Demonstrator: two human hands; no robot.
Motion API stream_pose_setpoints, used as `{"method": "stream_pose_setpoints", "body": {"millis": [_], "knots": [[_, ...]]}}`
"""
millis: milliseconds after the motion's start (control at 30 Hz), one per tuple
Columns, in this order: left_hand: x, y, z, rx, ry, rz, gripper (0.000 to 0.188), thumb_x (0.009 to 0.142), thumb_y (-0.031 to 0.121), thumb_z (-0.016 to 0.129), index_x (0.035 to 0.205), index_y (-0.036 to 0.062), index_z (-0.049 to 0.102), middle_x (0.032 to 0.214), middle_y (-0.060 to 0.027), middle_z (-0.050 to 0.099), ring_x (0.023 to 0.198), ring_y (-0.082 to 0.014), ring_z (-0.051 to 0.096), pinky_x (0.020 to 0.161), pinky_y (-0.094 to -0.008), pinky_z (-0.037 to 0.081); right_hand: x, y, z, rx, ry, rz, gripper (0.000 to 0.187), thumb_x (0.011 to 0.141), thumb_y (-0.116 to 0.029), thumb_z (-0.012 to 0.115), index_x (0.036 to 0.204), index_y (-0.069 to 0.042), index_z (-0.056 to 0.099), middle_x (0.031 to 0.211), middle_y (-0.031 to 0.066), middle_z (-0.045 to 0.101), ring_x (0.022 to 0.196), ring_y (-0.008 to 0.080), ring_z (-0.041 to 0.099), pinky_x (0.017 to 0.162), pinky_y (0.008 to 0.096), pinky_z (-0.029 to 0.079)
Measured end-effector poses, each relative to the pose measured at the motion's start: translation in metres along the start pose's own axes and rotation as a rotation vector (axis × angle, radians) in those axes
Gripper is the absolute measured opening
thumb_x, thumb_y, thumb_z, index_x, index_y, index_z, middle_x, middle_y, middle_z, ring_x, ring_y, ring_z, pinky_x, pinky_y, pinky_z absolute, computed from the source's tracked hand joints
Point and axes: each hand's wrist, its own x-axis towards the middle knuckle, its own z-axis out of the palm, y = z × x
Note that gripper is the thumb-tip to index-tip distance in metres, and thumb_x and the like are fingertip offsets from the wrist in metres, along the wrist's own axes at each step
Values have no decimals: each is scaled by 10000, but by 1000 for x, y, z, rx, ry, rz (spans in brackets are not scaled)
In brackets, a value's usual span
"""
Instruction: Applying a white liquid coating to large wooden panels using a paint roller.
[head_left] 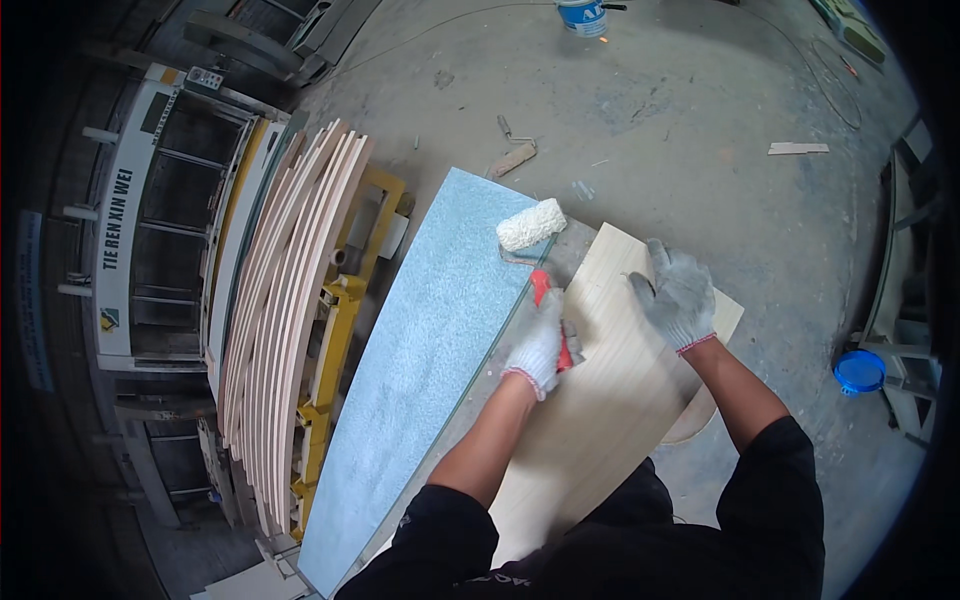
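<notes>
My left hand (537, 335), in a white knit glove, is closed around the red handle of a paint roller. The roller's fluffy white sleeve (531, 225) rests at the right edge of a long light-blue coated panel (420, 340), near its far end. My right hand (680, 295), in a grey-palmed glove, is at the far end of a pale wood-grain board (590, 370). Its thumb lies over the face and its fingers reach past the end edge, their tips hidden. The board slants toward my body, beside the blue panel.
On the left, a stack of long thin boards (290, 310) stands by a yellow metal frame (345, 300) and a white machine rack (140, 220). Another roller (513, 160) lies on the concrete floor. A blue-white bucket (581, 17) stands far ahead; a blue round container (860, 372) is at right.
</notes>
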Motion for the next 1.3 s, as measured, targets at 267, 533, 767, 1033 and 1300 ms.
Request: {"method": "stream_pose_setpoints", "body": {"millis": [267, 533, 767, 1033, 1300], "knots": [[22, 12, -13, -36, -4, 53, 345, 1048, 451, 516, 982, 112, 497, 586, -53, 518, 405, -191, 508, 396, -381, 449, 4, -9, 5, -10, 23, -49, 552, 891, -408, 681, 1298, -50, 575, 950, 156, 678, 919, 336, 664, 809, 476, 506], [-36, 25, -62, 42, -194, 102, 288, 1004, 372, 620, 1000, 111, 499, 670, -11, 534, 434, -131, 504, 375, -302, 451, -7, -11, -3, 8, -31, 0, 578, 903, -390, 681, 1343, -30, 578, 987, 166, 694, 924, 363, 667, 833, 484, 509], [13, 68, -111, 927, -78, 137, 501, 1037, 475, 472, 1184, 1, 540, 825, -155, 631, 676, -298, 672, 604, -463, 528, -3, 3, 30, 33, 95, -112, 549, 907, -371, 685, 1318, -12, 616, 1041, 189, 698, 915, 362, 677, 803, 441, 540], [-179, -96, -374, 1608, 123, -129, 460, 1041, 451, 456, 1376, 139, 502, 1077, -275, 692, 982, -468, 671, 849, -554, 516, -1, -8, 7, 7, 5, 4, 525, 954, -379, 624, 1348, -34, 590, 1148, 179, 688, 1016, 345, 675, 879, 443, 544], [-63, -11, -249, 1606, 91, 443, 572, 1036, 463, 478, 1494, 123, 439, 1047, -253, 706, 950, -446, 691, 816, -516, 539, -12, -7, 7, -14, -39, 49, 514, 965, -398, 600, 1348, -55, 582, 1139, 173, 681, 1023, 343, 664, 888, 461, 532]]}}
